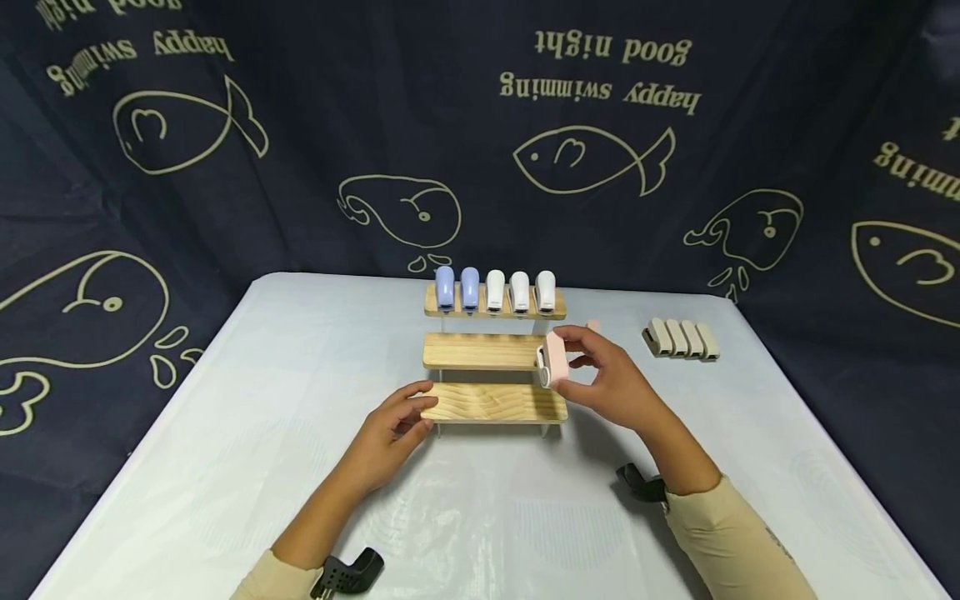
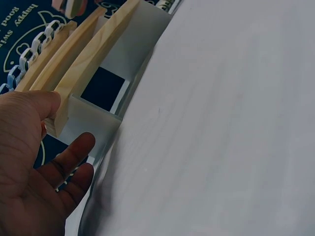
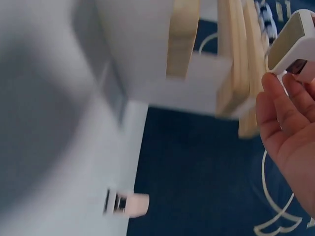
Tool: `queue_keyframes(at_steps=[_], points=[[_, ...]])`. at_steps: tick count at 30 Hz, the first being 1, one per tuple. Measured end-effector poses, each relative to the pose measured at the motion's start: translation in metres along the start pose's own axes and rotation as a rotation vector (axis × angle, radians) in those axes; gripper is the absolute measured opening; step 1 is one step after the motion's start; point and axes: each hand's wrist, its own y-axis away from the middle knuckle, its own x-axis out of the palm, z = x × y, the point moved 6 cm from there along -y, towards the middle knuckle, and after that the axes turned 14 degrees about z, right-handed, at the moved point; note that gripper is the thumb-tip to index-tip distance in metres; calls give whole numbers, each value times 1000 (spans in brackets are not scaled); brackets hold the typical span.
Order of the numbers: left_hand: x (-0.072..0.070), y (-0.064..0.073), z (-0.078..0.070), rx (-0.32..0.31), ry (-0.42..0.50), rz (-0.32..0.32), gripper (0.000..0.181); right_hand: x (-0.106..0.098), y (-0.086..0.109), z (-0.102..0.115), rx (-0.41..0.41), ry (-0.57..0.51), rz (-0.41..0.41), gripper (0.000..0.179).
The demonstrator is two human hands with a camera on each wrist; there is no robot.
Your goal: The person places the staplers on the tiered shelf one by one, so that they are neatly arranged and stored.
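My right hand (image 1: 611, 379) pinches a pink-and-white mini stapler (image 1: 555, 358) between thumb and fingers, at the right end of the middle board of a three-tier wooden rack (image 1: 480, 352). The right wrist view shows that stapler's pale base (image 3: 288, 39) turned to the camera. At the rack's lower left end, my left hand (image 1: 390, 437) holds the bottom board (image 1: 495, 403); the left wrist view has the thumb (image 2: 47, 103) on the board's end, other fingers spread below. Two blue staplers (image 1: 457, 290) and three white staplers (image 1: 519, 292) stand along the top board.
Another pink stapler (image 1: 593, 326) is on the table behind my right hand, mostly hidden; the right wrist view shows this pink stapler (image 3: 129, 204) better. Several cream staplers (image 1: 681, 339) lie in a row at the right. A dark printed curtain (image 1: 465, 125) hangs behind the white table (image 1: 300, 375).
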Motion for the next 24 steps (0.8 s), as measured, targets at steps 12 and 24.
queue_keyframes(at_steps=[12,24], points=[[0,0,1,20,6,-9,32,38,-32,15,69,-32,38,66],[-1,-1,-1,2,-10,-7,32,62,-69,25,10,-63,23,65]])
